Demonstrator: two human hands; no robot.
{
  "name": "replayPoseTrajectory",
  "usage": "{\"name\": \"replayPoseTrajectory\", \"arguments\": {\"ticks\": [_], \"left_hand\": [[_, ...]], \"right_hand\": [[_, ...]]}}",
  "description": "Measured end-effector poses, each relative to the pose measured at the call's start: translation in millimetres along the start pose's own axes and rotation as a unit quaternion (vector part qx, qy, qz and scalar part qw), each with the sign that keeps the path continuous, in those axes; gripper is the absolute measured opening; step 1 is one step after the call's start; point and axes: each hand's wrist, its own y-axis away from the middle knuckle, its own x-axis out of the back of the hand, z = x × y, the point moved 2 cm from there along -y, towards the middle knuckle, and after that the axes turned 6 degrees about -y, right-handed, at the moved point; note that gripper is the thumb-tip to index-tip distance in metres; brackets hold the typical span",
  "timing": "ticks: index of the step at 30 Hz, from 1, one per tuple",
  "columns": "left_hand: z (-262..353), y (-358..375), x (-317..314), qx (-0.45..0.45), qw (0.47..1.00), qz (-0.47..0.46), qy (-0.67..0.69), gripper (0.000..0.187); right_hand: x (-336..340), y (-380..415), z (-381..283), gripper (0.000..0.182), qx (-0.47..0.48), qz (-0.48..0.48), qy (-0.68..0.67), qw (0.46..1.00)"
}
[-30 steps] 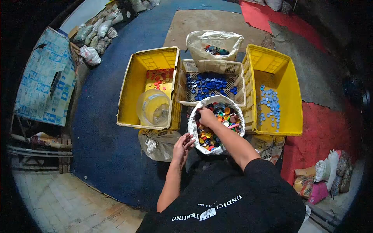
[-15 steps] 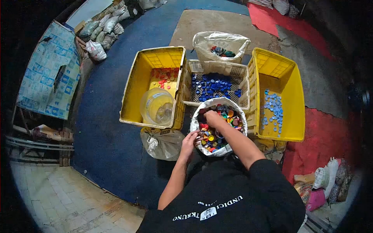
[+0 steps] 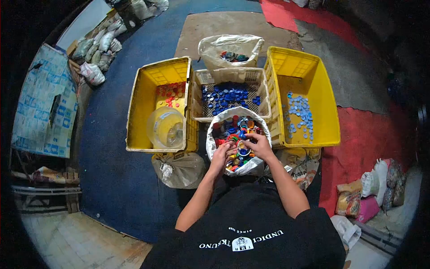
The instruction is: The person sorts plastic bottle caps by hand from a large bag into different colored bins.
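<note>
A white sack [image 3: 214, 154] full of mixed coloured bottle caps stands in front of me. Over its left part is my left hand [image 3: 222, 154], its fingers bent near red caps; whether it grips one is too small to tell. At the sack's right side, my right hand [image 3: 259, 145] has its thumb and fingers closed on a blue cap [image 3: 242, 134]. Behind the sack, a white crate [image 3: 230, 75] holds blue caps. Red caps [image 3: 172, 91] lie in the left yellow crate [image 3: 130, 121], and light blue caps [image 3: 300, 112] in the right yellow crate [image 3: 329, 121].
A clear round container [image 3: 165, 127] sits in the left yellow crate. Another open sack [image 3: 230, 45] with caps stands behind the white crate. Tied sack [image 3: 179, 170] and printed sack [image 3: 302, 168] are below the yellow crates. Filled bags [image 3: 101, 45] are piled at the upper left.
My right hand has come up out of the caps and moved back toward the sack's right side, with a blue cap now showing at its fingers. The view has shifted.
</note>
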Motion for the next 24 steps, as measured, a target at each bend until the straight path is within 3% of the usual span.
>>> {"name": "replayPoseTrajectory", "arguments": {"ticks": [2, 3, 5, 7, 9, 11, 13, 16, 21, 24], "left_hand": [[-1.8, -14.1, -6.1, -0.018, 0.999, 0.020, -0.037, 0.039], [1.4, -18.3, -10.7, -0.038, 0.996, 0.045, -0.072, 0.040], [3.0, -23.2, -19.7, -0.020, 0.999, 0.040, -0.013, 0.045], [3.8, -23.5, -23.2, 0.027, 1.000, 0.014, 0.003, 0.049], [5.2, -23.9, -20.9, -0.003, 1.000, -0.011, -0.027, 0.052], [7.0, -28.3, -10.6, -0.036, 0.993, 0.026, -0.112, 0.054], [13.7, -24.8, -9.4, -0.016, 0.997, 0.040, -0.068, 0.055], [17.6, -16.4, -15.3, 0.071, 0.973, -0.057, 0.212, 0.058], [8.6, -16.3, -19.2, 0.066, 0.943, -0.104, 0.310, 0.051], [1.9, -13.7, -12.5, 0.067, 0.931, -0.098, 0.346, 0.045]], "right_hand": [[3.2, 11.4, -17.0, 0.032, 0.104, 0.007, 0.100, 0.990], [4.5, 14.7, -24.5, 0.032, 0.105, 0.012, 0.101, 0.989], [5.2, 20.0, -39.7, 0.027, 0.177, -0.010, 0.155, 0.972], [7.2, 25.1, -57.0, 0.028, 0.195, -0.006, 0.177, 0.965], [9.6, 27.0, -69.6, 0.031, 0.202, -0.046, 0.219, 0.954], [16.2, 24.6, -78.2, 0.033, 0.219, -0.041, 0.253, 0.941], [18.9, 23.9, -90.1, 0.029, 0.247, -0.073, 0.295, 0.920], [8.7, 18.8, -89.7, 0.029, 0.288, -0.128, 0.332, 0.889], [-6.6, 12.4, -90.6, 0.025, 0.296, -0.181, 0.358, 0.867], [-8.1, 10.1, -98.0, 0.019, 0.308, -0.147, 0.315, 0.886]]}}
